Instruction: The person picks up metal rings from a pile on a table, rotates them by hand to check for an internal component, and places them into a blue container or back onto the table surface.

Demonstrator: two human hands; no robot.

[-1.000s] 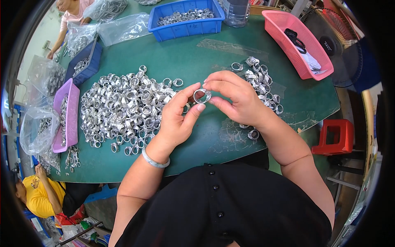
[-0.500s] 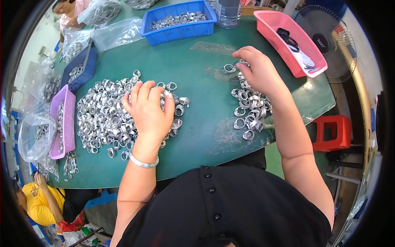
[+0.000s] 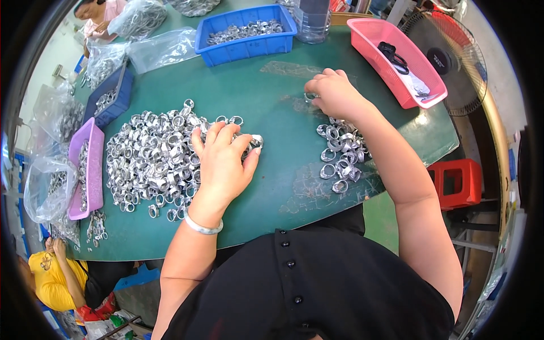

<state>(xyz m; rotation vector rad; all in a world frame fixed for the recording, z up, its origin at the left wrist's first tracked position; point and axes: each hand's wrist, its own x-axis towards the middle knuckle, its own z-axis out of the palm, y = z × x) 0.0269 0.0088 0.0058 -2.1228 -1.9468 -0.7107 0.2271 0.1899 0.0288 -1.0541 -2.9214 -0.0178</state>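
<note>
A large heap of silver metal rings (image 3: pixel 150 153) lies on the table left of centre. My left hand (image 3: pixel 224 164), with a pale bangle on its wrist, rests over the heap's right edge. Its fingers are spread and bent, with loose rings under and around them. Farther right, my right hand (image 3: pixel 339 96) reaches over a smaller group of rings (image 3: pixel 343 150). Its thumb and forefinger curl round a single ring (image 3: pixel 310 97) on the far side of that group. The palm hides part of what lies beneath it.
At the back stands a blue bin (image 3: pixel 246 48) of rings, with a clear jug (image 3: pixel 311 22) beside it. A pink basket (image 3: pixel 399 62) with black scissors and a fan (image 3: pixel 447 59) are at right. A purple tray (image 3: pixel 85 170) and bagged rings stand left. Two other people sit at left.
My left hand has slid right across the heap's edge. The right hand has shifted left and slightly nearer, its thumb and forefinger now at the ring that lay apart.
</note>
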